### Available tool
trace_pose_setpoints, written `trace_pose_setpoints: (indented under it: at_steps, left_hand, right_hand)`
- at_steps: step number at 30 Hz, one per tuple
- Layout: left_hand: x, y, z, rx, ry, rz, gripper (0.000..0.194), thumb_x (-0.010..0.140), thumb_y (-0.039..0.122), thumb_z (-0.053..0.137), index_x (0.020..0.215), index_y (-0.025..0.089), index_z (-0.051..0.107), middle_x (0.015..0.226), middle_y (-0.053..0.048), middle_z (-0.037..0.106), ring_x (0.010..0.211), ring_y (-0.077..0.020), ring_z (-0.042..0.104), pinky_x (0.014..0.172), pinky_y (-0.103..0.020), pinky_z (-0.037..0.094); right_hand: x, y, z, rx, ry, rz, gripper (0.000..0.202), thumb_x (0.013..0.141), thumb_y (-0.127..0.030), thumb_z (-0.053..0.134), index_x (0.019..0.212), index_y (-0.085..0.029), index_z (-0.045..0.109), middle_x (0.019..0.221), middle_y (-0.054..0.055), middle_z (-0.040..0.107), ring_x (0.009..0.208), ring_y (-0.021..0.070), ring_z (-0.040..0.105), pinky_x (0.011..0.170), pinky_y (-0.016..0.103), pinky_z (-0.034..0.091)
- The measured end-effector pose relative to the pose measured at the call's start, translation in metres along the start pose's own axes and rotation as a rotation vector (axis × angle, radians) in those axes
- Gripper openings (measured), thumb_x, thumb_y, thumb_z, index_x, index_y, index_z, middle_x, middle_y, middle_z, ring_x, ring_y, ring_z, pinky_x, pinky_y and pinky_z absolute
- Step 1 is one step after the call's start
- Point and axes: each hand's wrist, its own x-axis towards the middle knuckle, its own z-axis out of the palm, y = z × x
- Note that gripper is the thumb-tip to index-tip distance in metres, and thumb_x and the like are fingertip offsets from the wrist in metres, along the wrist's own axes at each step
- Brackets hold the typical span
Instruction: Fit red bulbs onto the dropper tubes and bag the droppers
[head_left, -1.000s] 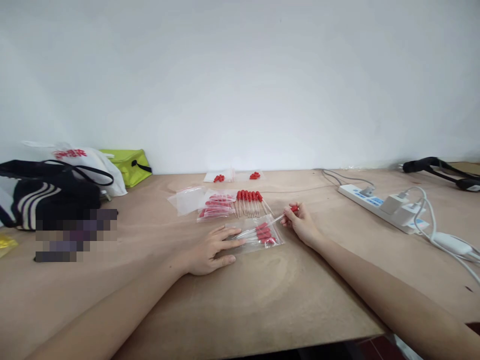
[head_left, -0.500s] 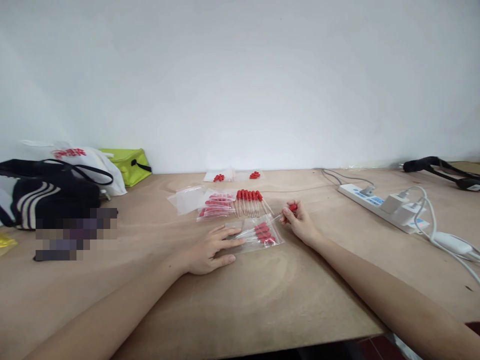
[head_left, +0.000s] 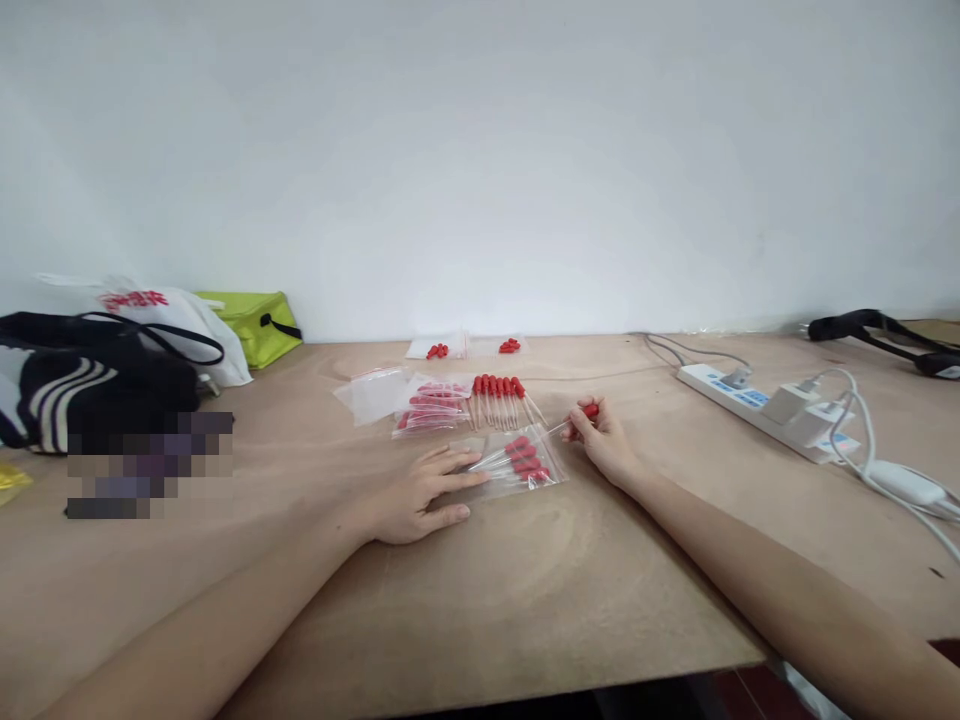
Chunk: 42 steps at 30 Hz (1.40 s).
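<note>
My left hand [head_left: 427,492] lies flat with its fingers spread, the fingertips on the left end of a clear zip bag [head_left: 555,474]. Inside the bag are several droppers [head_left: 525,459] with red bulbs, pointing right. My right hand [head_left: 598,437] pinches a single red-bulbed dropper [head_left: 591,410] just right of the bag, its thin clear tube pointing left and down toward the bag's edge. Behind the bag, a row of droppers [head_left: 497,387] lies side by side with the red bulbs away from me. Left of that row are filled clear bags [head_left: 431,408].
Flat bags [head_left: 379,396] lie at the back left. Two small groups of red bulbs [head_left: 437,351] [head_left: 509,346] rest near the wall. A power strip [head_left: 757,410] with cables is on the right, a black headset [head_left: 877,335] beyond. Bags [head_left: 259,325] stand on the left.
My right hand has shifted slightly right with the dropper, whose tube now shows apart from the droppers in the bag. My left hand has stayed on the bag.
</note>
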Motion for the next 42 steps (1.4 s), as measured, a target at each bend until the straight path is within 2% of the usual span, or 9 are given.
trace_pose_setpoints:
  at_steps: [4, 10, 14, 19, 24, 29, 31, 38, 42]
  left_hand:
    - [-0.001, 0.0, 0.0, -0.007, 0.005, -0.001, 0.044, 0.086, 0.039, 0.04, 0.129, 0.031, 0.035, 0.14, -0.002, 0.026, 0.128, -0.0242, 0.022, 0.103, -0.045, 0.02]
    - [-0.001, -0.002, 0.002, -0.017, 0.009, 0.002, 0.045, 0.086, 0.04, 0.04, 0.129, 0.033, 0.033, 0.14, -0.001, 0.025, 0.128, -0.0245, 0.02, 0.104, -0.045, 0.019]
    - [0.0, -0.001, 0.001, 0.002, -0.002, -0.004, 0.044, 0.086, 0.039, 0.039, 0.129, 0.032, 0.033, 0.14, -0.002, 0.024, 0.128, -0.0234, 0.02, 0.104, -0.045, 0.018]
    - [-0.001, -0.001, 0.001, 0.002, -0.001, -0.003, 0.045, 0.086, 0.04, 0.039, 0.13, 0.032, 0.032, 0.14, -0.002, 0.024, 0.128, -0.0234, 0.02, 0.104, -0.045, 0.019]
    - [-0.001, -0.001, 0.002, -0.007, 0.006, -0.001, 0.045, 0.086, 0.039, 0.04, 0.129, 0.032, 0.033, 0.14, -0.001, 0.024, 0.128, -0.0237, 0.02, 0.104, -0.045, 0.02]
    - [0.0, 0.001, 0.0, -0.025, 0.013, -0.002, 0.044, 0.086, 0.039, 0.041, 0.129, 0.032, 0.034, 0.14, -0.002, 0.026, 0.128, -0.0252, 0.021, 0.103, -0.047, 0.02]
    - [0.0, 0.001, -0.001, -0.031, 0.017, 0.005, 0.044, 0.085, 0.038, 0.041, 0.128, 0.032, 0.035, 0.14, -0.001, 0.026, 0.128, -0.0253, 0.022, 0.103, -0.046, 0.02]
    - [0.0, -0.001, 0.001, -0.037, 0.019, 0.005, 0.043, 0.085, 0.039, 0.041, 0.128, 0.033, 0.035, 0.14, 0.0, 0.026, 0.128, -0.0249, 0.021, 0.104, -0.046, 0.019]
    - [0.0, 0.0, -0.001, -0.025, 0.006, -0.001, 0.044, 0.085, 0.039, 0.041, 0.129, 0.033, 0.034, 0.14, 0.0, 0.026, 0.128, -0.0252, 0.021, 0.103, -0.046, 0.019]
  right_hand:
    - [0.0, 0.0, 0.0, 0.019, -0.039, 0.021, 0.044, 0.06, -0.052, 0.061, 0.079, -0.023, 0.035, 0.058, -0.009, 0.049, 0.049, 0.0086, 0.052, 0.054, 0.025, 0.044]
    - [0.0, 0.001, -0.001, -0.041, -0.039, -0.003, 0.041, 0.062, -0.052, 0.059, 0.08, -0.023, 0.037, 0.059, -0.008, 0.046, 0.047, 0.0074, 0.047, 0.049, 0.023, 0.039]
    - [-0.002, -0.001, 0.0, -0.085, -0.108, 0.012, 0.038, 0.063, -0.051, 0.058, 0.082, -0.022, 0.043, 0.062, -0.007, 0.047, 0.05, 0.0081, 0.047, 0.051, 0.024, 0.039]
    - [-0.006, -0.005, 0.001, -0.283, -0.232, 0.034, 0.036, 0.066, -0.049, 0.054, 0.082, -0.017, 0.055, 0.06, -0.004, 0.047, 0.049, 0.008, 0.042, 0.05, 0.025, 0.037]
    - [-0.007, -0.003, 0.005, -0.151, -0.122, 0.04, 0.043, 0.057, -0.044, 0.064, 0.088, -0.02, 0.046, 0.061, -0.006, 0.047, 0.049, 0.0074, 0.044, 0.049, 0.024, 0.038]
    - [-0.003, -0.001, 0.005, -0.049, 0.068, 0.083, 0.052, 0.047, -0.039, 0.072, 0.081, -0.023, 0.036, 0.058, -0.008, 0.049, 0.046, 0.0075, 0.046, 0.046, 0.023, 0.038]
    - [-0.002, -0.001, 0.004, -0.049, 0.1, 0.097, 0.051, 0.046, -0.039, 0.073, 0.078, -0.022, 0.037, 0.059, -0.007, 0.05, 0.046, 0.0078, 0.046, 0.046, 0.023, 0.039]
    - [-0.007, -0.001, 0.007, -0.145, -0.104, 0.132, 0.038, 0.051, -0.043, 0.07, 0.069, -0.018, 0.048, 0.056, -0.005, 0.051, 0.049, 0.0079, 0.047, 0.049, 0.023, 0.038]
    - [-0.007, -0.003, 0.011, -0.158, -0.134, 0.166, 0.039, 0.052, -0.043, 0.07, 0.073, -0.016, 0.051, 0.055, -0.004, 0.052, 0.047, 0.0073, 0.045, 0.048, 0.023, 0.037]
